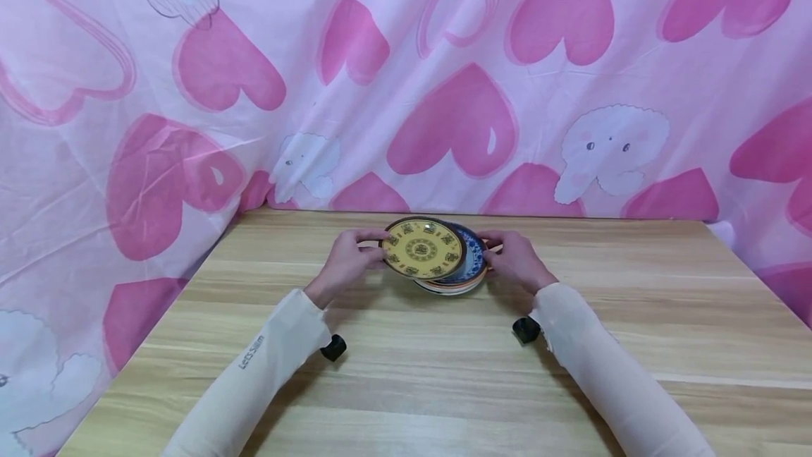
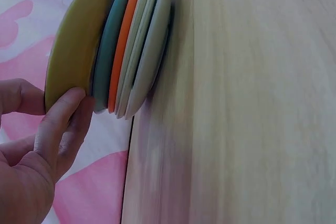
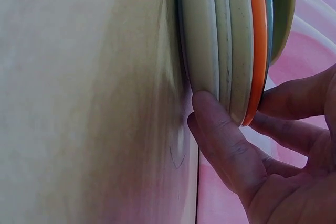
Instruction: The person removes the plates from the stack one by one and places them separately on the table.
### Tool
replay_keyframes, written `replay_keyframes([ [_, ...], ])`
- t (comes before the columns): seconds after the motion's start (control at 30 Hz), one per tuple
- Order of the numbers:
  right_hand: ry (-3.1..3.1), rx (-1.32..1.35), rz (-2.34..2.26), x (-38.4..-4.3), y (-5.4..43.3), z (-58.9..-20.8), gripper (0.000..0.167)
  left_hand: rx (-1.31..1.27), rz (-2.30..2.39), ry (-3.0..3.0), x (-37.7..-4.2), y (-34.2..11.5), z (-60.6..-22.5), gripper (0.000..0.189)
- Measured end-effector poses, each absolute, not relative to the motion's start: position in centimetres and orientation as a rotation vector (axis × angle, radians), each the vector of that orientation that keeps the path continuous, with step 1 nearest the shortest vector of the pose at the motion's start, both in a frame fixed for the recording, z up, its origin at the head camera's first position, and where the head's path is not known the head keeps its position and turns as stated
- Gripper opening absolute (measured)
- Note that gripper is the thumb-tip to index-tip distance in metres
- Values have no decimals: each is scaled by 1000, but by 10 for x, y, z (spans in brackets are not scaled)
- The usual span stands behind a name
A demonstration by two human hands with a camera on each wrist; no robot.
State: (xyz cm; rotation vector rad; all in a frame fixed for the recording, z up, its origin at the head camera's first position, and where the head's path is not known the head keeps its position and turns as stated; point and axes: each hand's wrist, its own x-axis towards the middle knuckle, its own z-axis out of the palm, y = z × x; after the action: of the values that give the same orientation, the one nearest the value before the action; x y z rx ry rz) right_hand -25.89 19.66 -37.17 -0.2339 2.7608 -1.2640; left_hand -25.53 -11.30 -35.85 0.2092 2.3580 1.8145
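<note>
My left hand (image 1: 345,263) pinches the left edge of a yellow patterned plate (image 1: 421,250) with a dark rim. This plate sits shifted left over a blue-and-white plate (image 1: 472,259), covering much of it. Under the blue one, an orange-edged plate (image 2: 122,40) and several pale plates (image 3: 199,35) lie stacked. At the stack's right side, my right hand (image 1: 517,259) holds the edges between thumb and fingers. In the left wrist view, the yellow plate tilts away from the others, a gap showing at its near side.
The stack is toward the back of a wood-grain table (image 1: 431,372). Behind the table hangs a pink curtain (image 1: 406,111) with hearts. Black wrist devices (image 1: 335,348) show at both sleeve cuffs.
</note>
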Motion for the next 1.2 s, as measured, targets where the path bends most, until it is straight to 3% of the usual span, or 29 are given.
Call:
replay_keyframes([
  [1.2, 2735, -192, -1235, -258, 195, -367, 47, 89, 1872, 2430, -257, -176, -354, 43],
])
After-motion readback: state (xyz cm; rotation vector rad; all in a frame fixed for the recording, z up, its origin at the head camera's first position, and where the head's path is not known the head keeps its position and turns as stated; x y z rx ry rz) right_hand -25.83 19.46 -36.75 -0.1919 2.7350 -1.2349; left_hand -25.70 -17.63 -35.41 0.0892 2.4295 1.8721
